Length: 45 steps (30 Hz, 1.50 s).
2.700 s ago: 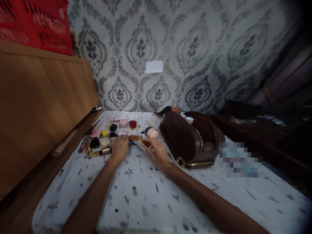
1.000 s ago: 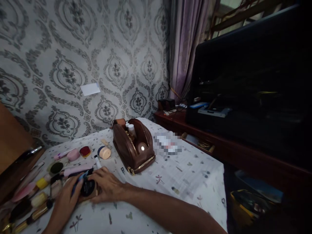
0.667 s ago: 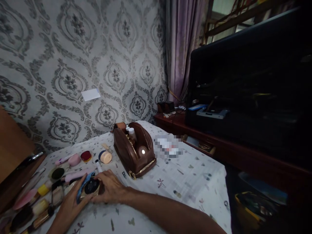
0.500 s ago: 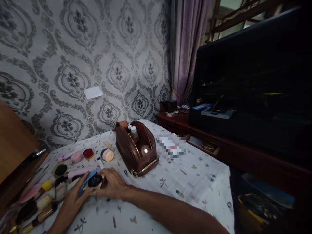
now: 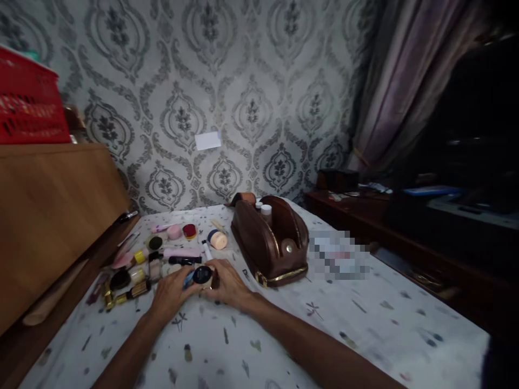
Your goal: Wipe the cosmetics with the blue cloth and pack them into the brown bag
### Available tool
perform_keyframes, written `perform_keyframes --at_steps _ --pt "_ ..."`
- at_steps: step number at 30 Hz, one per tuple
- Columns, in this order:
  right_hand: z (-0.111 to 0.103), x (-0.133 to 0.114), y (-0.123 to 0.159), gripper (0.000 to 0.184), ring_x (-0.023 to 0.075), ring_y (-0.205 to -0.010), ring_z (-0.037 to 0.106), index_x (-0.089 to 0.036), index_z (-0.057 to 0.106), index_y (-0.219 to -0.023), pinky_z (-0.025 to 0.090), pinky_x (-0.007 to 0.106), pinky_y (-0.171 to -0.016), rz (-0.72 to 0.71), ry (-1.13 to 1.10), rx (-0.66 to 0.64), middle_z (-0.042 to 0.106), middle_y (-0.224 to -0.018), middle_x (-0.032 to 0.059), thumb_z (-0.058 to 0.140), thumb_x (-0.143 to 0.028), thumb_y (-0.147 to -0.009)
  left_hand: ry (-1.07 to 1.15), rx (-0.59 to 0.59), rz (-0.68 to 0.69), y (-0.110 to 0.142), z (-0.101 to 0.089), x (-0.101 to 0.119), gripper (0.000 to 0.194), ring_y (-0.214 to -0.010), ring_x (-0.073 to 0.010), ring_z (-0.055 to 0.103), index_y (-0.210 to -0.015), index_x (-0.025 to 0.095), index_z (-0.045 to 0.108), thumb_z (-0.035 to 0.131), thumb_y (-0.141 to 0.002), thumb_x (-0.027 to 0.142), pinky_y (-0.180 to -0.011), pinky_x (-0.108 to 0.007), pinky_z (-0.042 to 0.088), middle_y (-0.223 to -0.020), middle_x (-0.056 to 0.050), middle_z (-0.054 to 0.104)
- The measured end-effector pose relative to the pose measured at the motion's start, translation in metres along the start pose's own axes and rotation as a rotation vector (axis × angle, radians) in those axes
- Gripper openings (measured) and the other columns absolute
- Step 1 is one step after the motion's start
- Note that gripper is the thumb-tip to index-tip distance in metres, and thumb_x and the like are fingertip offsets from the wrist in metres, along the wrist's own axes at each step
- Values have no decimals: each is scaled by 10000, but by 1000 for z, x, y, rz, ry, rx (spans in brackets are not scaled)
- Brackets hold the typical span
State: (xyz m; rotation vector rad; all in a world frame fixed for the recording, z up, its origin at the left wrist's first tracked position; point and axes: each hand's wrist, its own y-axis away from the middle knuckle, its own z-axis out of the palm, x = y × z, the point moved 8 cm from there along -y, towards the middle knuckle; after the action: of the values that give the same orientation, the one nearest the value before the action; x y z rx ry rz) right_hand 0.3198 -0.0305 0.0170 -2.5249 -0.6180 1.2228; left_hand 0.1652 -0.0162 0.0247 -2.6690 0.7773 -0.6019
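Both my hands meet around a round black-lidded cosmetic jar low over the cloth. My left hand is closed on its left side, and a bit of blue material, perhaps a wipe, shows by those fingers. My right hand grips the jar from the right, its fingertips partly hidden. Just beyond lie a white tube, a dark tube and a pink tube. To the right stands a brown makeup bag, unzipped, with white-capped bottles inside.
Several cosmetics lie at left, among them a gold-and-black tube, a yellow-capped bottle, a red-lidded jar and a cream jar. A wooden panel borders the left side, and a red basket sits above it.
The view has swung to the left, bringing the red basket into sight. Both hands still hold the black-lidded jar, whose lid now shows more clearly.
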Motion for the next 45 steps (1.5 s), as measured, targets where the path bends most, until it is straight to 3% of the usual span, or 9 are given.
perform_keyframes --at_steps 4,8,12,17,21,28,33,38,45 --pt "2 -2 1 613 285 -1097 555 -165 595 -1229 460 418 -955 -16 -20 -48 656 -1147 98 820 -257 -666 -83 -30 -12 1 0 3 353 -864 -310 742 -1095 232 652 617 -882 512 -719 -364 540 -907 -74 775" --pt "4 -2 0 650 290 -1142 570 -189 580 -1280 461 436 -989 -37 -54 -86 641 -1214 104 814 -231 -675 -9 108 -77 1 -8 -3 328 -870 -281 725 -1121 219 611 509 -949 479 -763 -369 529 -937 -76 756" --pt "6 -8 -1 647 296 -1336 495 -219 570 -1328 411 460 -1099 -119 -136 -139 483 -1461 144 778 -222 -716 182 267 -136 0 -16 -13 308 -907 -272 688 -1118 207 595 405 -980 406 -813 -395 513 -983 -98 724" --pt "6 -20 4 592 288 -1457 355 -258 534 -1395 367 470 -1147 -191 -219 -168 343 -1572 134 661 -199 -819 297 266 -162 -4 -16 -22 308 -907 -248 663 -1108 196 603 386 -974 369 -833 -368 495 -976 -85 711" --pt "11 -4 1 794 310 -1449 345 -283 422 -1445 417 499 -1096 -12 -509 -93 245 -1592 137 755 -232 -727 417 209 -160 -6 -20 -25 294 -877 -205 653 -1052 192 632 437 -954 389 -808 -302 492 -941 -41 710" --pt "44 16 -1 1035 246 -1207 571 -285 402 -1381 470 412 -1005 220 -1103 -304 530 -1340 83 935 -298 -494 516 140 -211 -1 -26 -29 308 -657 -146 532 -805 184 589 510 -904 465 -610 -235 417 -694 22 564" --pt "41 6 6 1117 294 -1305 494 -238 368 -1472 393 465 -1095 177 -905 -355 521 -1382 100 912 -477 -527 535 41 -144 -1 -18 -17 369 -601 -135 449 -613 201 471 551 -858 464 -576 -237 350 -597 44 442" --pt "33 -15 14 1350 348 -1444 300 -212 185 -1580 271 485 -1189 119 -312 -275 351 -1526 167 922 -489 -484 495 -31 -101 -1 -12 -7 417 -599 -153 483 -608 206 482 519 -875 524 -574 -246 387 -597 37 472" --pt "28 -29 16 1390 380 -1495 206 -175 13 -1598 274 487 -1191 59 -180 -339 231 -1602 221 900 -415 -555 407 247 -217 -1 -27 -16 412 -812 -218 651 -923 218 643 524 -845 604 -724 -285 518 -855 -17 696"
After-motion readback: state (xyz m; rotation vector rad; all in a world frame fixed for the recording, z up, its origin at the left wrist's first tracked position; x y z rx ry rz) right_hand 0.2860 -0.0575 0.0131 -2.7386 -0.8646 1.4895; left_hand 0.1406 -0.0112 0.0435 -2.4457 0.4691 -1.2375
